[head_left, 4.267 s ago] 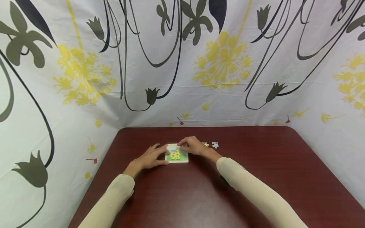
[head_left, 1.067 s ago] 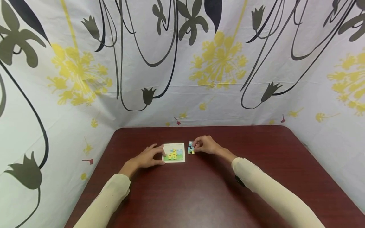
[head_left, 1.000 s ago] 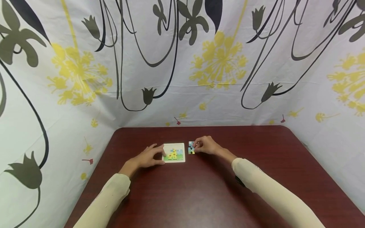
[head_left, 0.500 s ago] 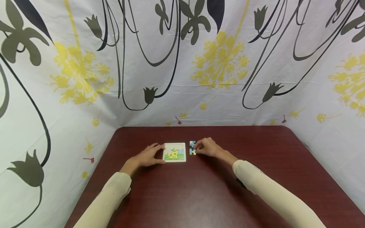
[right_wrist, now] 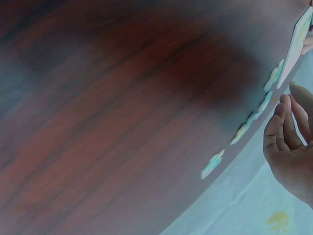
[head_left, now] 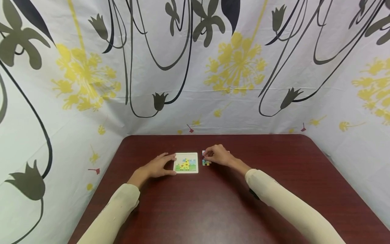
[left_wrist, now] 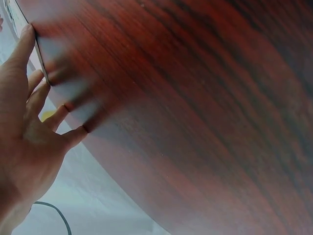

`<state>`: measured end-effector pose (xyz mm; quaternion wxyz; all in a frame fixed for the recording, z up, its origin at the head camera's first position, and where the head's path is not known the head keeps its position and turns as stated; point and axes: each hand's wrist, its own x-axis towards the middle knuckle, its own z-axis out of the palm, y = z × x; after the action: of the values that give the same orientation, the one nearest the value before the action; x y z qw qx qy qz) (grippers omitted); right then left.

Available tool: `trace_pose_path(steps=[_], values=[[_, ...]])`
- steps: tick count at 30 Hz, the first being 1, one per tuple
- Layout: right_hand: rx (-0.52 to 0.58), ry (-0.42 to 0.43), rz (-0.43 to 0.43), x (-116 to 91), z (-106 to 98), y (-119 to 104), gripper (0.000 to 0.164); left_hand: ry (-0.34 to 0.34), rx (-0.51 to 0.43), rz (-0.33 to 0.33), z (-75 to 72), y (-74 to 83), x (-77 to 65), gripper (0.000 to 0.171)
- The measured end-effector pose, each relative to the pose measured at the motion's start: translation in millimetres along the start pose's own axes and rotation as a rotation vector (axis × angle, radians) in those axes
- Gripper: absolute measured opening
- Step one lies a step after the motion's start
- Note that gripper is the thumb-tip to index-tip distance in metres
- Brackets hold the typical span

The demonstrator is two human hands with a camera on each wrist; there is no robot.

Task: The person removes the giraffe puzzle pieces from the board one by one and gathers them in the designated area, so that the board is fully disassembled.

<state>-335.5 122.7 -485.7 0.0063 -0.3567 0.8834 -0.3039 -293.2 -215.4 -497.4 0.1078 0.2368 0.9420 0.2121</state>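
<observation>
A white-rimmed puzzle board (head_left: pixel 186 171) with a giraffe picture lies flat toward the table's back. My left hand (head_left: pixel 154 167) rests at its left side, thumb and forefinger spread apart and touching the edge; the left wrist view shows the same hand (left_wrist: pixel 27 132) with its other fingertips on the tabletop. Just right of the board, my right hand (head_left: pixel 220 155) hovers over loose puzzle pieces (head_left: pixel 206 163), partly hiding them. From the right wrist, the hand (right_wrist: pixel 293 142) has loosely bent fingers, and no piece is visible between them.
Several loose puzzle pieces lie in a line right of the board, among them one puzzle piece (right_wrist: pixel 212 164) apart from the others. The dark red table (head_left: pixel 195 210) has a patterned cloth (head_left: pixel 195 78) hanging behind and beside it.
My right hand first worked over the board, then moved right to the loose pieces. In the last half second it shifted slightly left over the upper piece. The left hand stays at the board.
</observation>
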Motion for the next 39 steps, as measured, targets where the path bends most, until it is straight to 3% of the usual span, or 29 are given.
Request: trace_pose_path(steps=[17,26,39], values=[[0.033,-0.074,-0.027,41,31,-29,0.021,-0.003,0.005,0.006,-3.6,3.5,0.3,0.071],[-0.02,-0.153,0.065,49,40,-41,0.034,-0.004,-0.003,0.016,-3.0,2.1,-1.3,0.07],[0.023,-0.177,0.098,52,43,-42,0.031,-0.007,-0.012,0.024,-3.1,3.7,-2.4,0.069]])
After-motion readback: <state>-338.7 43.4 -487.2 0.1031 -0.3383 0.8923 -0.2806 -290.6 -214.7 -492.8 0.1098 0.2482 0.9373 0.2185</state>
